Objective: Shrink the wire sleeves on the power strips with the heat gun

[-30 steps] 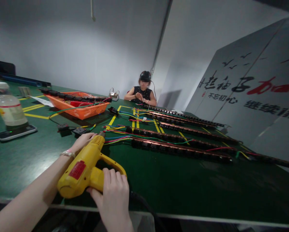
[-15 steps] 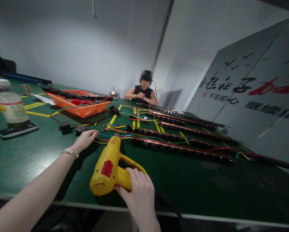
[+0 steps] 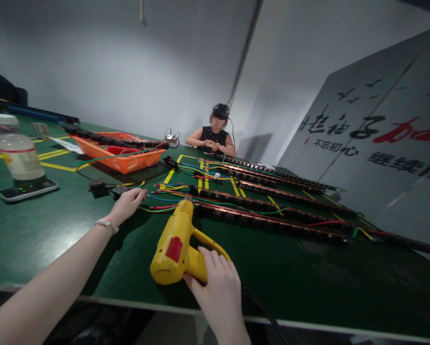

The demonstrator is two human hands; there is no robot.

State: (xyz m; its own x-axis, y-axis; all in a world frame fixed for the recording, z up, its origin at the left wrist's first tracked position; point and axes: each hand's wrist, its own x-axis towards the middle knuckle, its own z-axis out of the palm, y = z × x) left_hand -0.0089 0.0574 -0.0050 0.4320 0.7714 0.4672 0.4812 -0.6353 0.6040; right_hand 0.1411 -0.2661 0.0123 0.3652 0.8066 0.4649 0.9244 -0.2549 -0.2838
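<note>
My right hand (image 3: 220, 280) is wrapped round the handle of a yellow heat gun (image 3: 175, 242) with a red label. Its nozzle points away from me, close to the coloured wires (image 3: 164, 208) at the end of the nearest long black strip (image 3: 258, 220). My left hand (image 3: 128, 203), with fingers pinched together, is at the left ends of these wires. A blue wire runs to its fingertips; exactly which wires it grips is partly hidden. Beside that hand lies a black connector block (image 3: 118, 191).
More black strips (image 3: 297, 196) with copper edges lie across the green table (image 3: 308, 282). An orange basket (image 3: 124, 163) stands behind my left hand. At left, a bottle (image 3: 20, 160) stands by a phone (image 3: 28, 190). A person (image 3: 215, 136) sits across the table, hands together.
The heat gun in my right hand has shifted right, its nozzle now nearer the strip's end. My left hand stays by the wires. The person opposite has lowered their hands.
</note>
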